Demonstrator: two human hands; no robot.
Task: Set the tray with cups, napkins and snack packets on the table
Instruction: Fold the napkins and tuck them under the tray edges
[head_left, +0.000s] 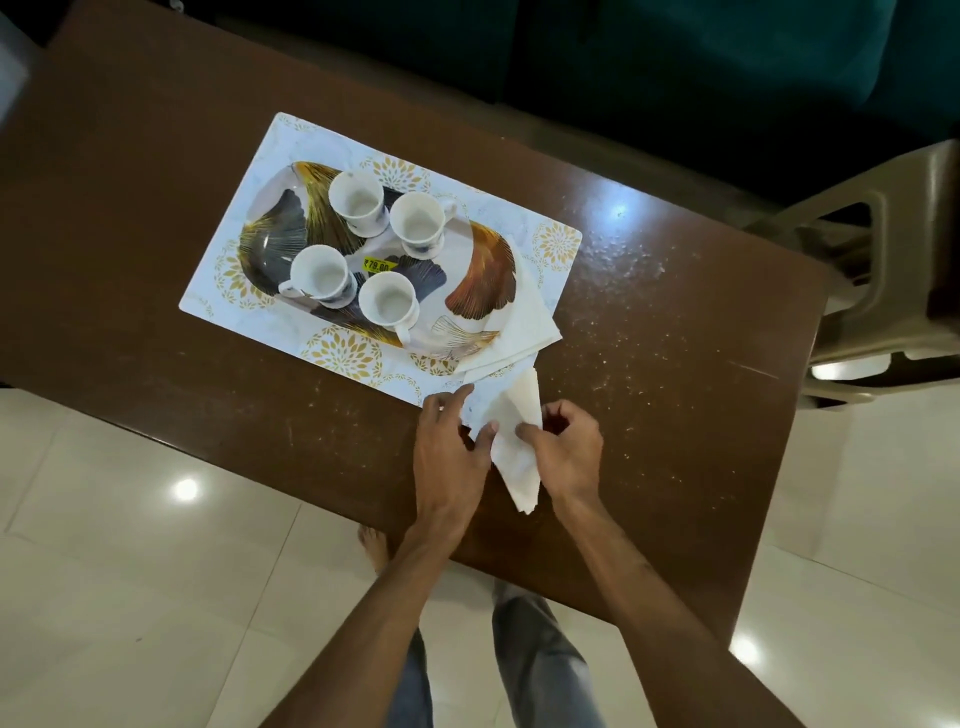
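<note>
The folded napkin (514, 441) lies on the near part of the table (675, 338), a long white wedge with its far tip over the corner of the placemat (291, 150). The person's left hand (449, 457) grasps its left edge under the thumb, and the right hand (566, 449) pinches the right edge between thumb and forefinger.

Just beyond, more white napkins (530, 317) sit tucked under the right end of the oval leaf-patterned tray (483, 280). Four white cups (356, 200) (420, 222) (319, 274) (387, 304) stand upright on the tray's left half. Between them a yellow price sticker (378, 265) reads "79.00".

The table is dark brown, glossy and speckled. A beige plastic chair (893, 291) stands at the right, a teal sofa (675, 41) on the far side, and pale shiny tiles (130, 597) cover the floor.
</note>
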